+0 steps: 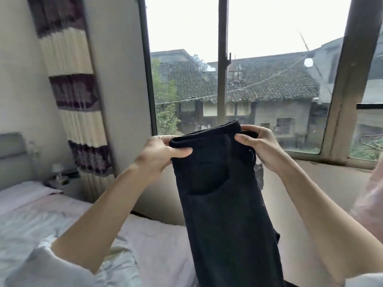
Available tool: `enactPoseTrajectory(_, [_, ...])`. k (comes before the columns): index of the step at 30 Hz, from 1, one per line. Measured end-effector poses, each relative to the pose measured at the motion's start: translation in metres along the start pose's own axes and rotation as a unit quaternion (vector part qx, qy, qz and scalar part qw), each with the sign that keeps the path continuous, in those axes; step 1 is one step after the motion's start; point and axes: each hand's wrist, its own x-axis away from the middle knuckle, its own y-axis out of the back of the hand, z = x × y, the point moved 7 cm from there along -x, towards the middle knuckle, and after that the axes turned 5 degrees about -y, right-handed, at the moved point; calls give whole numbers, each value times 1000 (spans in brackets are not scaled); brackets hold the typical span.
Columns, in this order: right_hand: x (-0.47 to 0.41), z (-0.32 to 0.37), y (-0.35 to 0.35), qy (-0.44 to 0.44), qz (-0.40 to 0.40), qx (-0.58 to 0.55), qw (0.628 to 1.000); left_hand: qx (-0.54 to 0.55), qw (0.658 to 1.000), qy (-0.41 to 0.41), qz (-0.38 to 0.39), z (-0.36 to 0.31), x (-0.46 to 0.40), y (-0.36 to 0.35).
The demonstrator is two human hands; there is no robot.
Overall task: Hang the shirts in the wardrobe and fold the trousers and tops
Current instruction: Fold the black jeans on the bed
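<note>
Head view looks over two raised forearms toward a window, with a pair of black denim trousers (223,193) held up in the air between the hands. The left hand (159,154) pinches the waistband at its left end, thumb across the front and fingers tucked behind the cloth. The right hand (259,146) grips the waistband's right end the same way, thumb in front. Both hands sit at about the same height, so the waistband runs nearly level from one to the other, tilted slightly up to the right. The trousers' long axis hangs straight down from that band, legs together, passing out of the bottom edge of the picture; a back pocket faces the camera. Below and to the left lies a bed with a pale pink-and-white sheet (62,220), nearer the left arm than the right. Folding probably calls for lowering the garment down and leftward onto that sheet, keeping the waistband square.
</note>
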Motion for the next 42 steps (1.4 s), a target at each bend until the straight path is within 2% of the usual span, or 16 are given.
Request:
enactPoseTrajectory(2, [1, -11, -24, -11, 28, -26, 999, -29, 999, 24, 2, 5, 13, 18])
enactPoseTrajectory(7, [20, -20, -124, -33, 165, -67, 983, -123, 987, 40, -99, -3, 78, 94])
enactPoseTrajectory(11, [54, -13, -188, -27, 229, -89, 969, -177, 974, 43, -136, -15, 139, 143])
enactPoseTrajectory(14, [84, 9, -241, -12, 268, -105, 958, -194, 966, 38, -169, -34, 193, 177])
enactPoseTrajectory(20, [143, 87, -338, 59, 300, -147, 941, -157, 958, -3, -241, -95, 298, 233])
enactPoseTrajectory(23, [162, 125, -362, 82, 285, -191, 936, -164, 943, -61, -282, -136, 328, 244])
enactPoseTrajectory(25, [166, 138, -375, 92, 272, -196, 938, -190, 927, -70, -317, -154, 338, 253])
enactPoseTrajectory(29, [180, 129, -394, 69, 277, -133, 949, -279, 892, -41, -353, -153, 351, 257])
enactPoseTrajectory(32, [191, 114, -386, 31, 250, -198, 947, -326, 877, -81, -344, -152, 358, 246])
enactPoseTrajectory(35, [198, 108, -375, 13, 225, -240, 944, -352, 852, -107, -372, -161, 358, 243])
enactPoseTrajectory(38, [213, 76, -369, -23, 232, -206, 951, -365, 826, -112, -415, -161, 363, 239])
enactPoseTrajectory(40, [230, 36, -365, -61, 233, -143, 960, -365, 813, -112, -439, -160, 364, 236])
enactPoseTrajectory(42, [255, -14, -365, -135, 268, -72, 951, -360, 807, -109, -455, -163, 360, 231])
